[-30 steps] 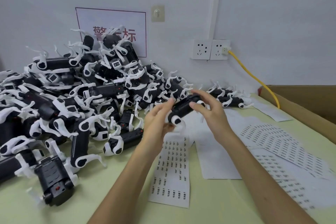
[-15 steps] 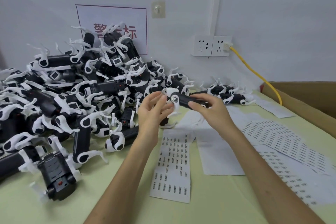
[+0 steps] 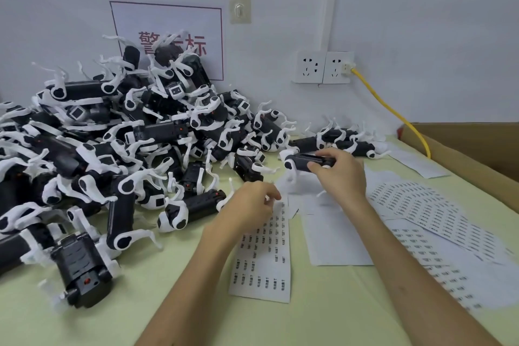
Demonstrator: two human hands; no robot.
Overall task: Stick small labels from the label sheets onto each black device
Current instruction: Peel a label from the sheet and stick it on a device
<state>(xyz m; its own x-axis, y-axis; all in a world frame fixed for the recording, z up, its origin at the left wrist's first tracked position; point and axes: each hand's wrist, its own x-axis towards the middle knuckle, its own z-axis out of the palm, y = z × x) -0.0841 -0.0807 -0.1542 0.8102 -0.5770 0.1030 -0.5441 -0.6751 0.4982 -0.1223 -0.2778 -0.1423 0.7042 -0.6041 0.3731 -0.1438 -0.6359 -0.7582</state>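
R hand (image 3: 339,174) grips the black device (image 3: 306,161) just right of frame centre, above the counter (image 3: 168,303), while L hand (image 3: 252,205), at the device's end 0.5 s ago, now curls over top edge of label sheet (image 3: 264,255), pinch can't tell.

A pale green desk (image 3: 168,314) meets the far wall, which carries a red-bordered sign (image 3: 168,19), a small hook plate (image 3: 240,10) and twin sockets (image 3: 323,67). A yellow cable (image 3: 393,112) drops right toward a cardboard box (image 3: 463,143).
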